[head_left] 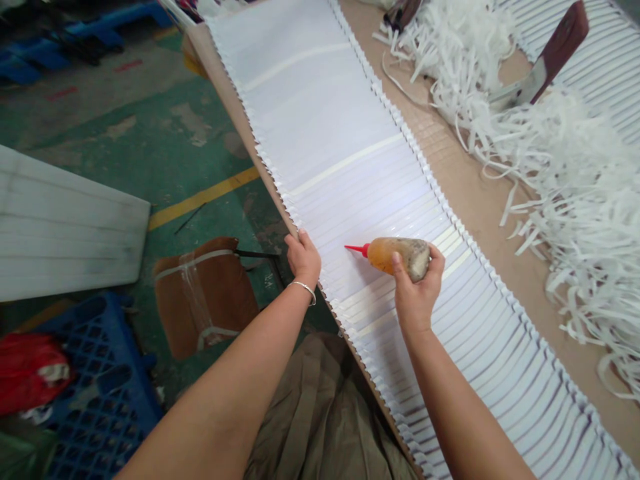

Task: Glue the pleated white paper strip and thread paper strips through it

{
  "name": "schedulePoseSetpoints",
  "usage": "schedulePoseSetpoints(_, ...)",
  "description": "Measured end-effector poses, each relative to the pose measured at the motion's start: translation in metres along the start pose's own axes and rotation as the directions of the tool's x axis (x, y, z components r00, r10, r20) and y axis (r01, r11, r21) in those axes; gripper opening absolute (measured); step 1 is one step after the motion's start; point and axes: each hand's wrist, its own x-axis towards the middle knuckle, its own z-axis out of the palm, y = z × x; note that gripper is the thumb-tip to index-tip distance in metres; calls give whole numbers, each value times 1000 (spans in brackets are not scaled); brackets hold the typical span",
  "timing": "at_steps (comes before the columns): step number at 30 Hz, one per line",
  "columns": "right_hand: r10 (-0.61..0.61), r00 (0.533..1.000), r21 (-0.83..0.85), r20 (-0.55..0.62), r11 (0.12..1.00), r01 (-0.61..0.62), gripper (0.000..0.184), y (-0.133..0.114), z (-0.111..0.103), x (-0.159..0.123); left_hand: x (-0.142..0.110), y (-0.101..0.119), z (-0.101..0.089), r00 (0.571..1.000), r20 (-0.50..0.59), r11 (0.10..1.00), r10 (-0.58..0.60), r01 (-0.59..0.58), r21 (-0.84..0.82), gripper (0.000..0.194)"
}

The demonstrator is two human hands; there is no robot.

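Observation:
My right hand (pixel 420 287) is wrapped round a glue bottle (pixel 393 255) with a red pointed nozzle and amber contents. The bottle is tilted on its side above the white overlapping strips (pixel 350 153), its nozzle pointing left. These strips lie layered in a long row on the brown board. At the row's left edge is my left hand (pixel 303 259), its fingers curled in against the strip ends. What its fingertips hold there, if anything, is hidden. A thin bracelet (pixel 307 291) circles my left wrist.
Loose white trimmings (pixel 590 180) are heaped along the brown board (pixel 450 140), with a dark-handled blade tool (pixel 555 53) among them. A brown padded chair (pixel 205 297), a blue pallet (pixel 107 387) and a large white block (pixel 70 227) stand on the floor to the left.

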Motion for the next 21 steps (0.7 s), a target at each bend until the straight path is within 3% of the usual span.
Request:
schedulePoseSetpoints(7,-111,989,-60,101,991,117,59,3,8,-26,-2,-2,-1,1000,1,1000,21,-21,-3,28)
schedulePoseSetpoints(11,-313,937,13,156,949,315,68,3,-1,-23,-1,-4,-1,1000,-1,1000,27,-27,-3,27)
schedulePoseSetpoints(14,-398,912,88,95,916,391,75,-6,-13,-13,-1,-4,-4,1000,3,1000,21,-21,-23,25)
schedulePoseSetpoints(16,-272,962,35,-18,961,273,73,-15,-21,-5,-1,-3,-8,1000,18,999,13,-12,-39,23)
schedulePoseSetpoints(18,-23,988,68,-154,997,33,66,-22,-27,4,0,-3,-12,999,38,998,12,-10,-54,22)
schedulePoseSetpoints(21,327,928,412,-176,881,-233,52,-24,-30,14,1,-6,-16,997,69,994,26,-18,-111,23)
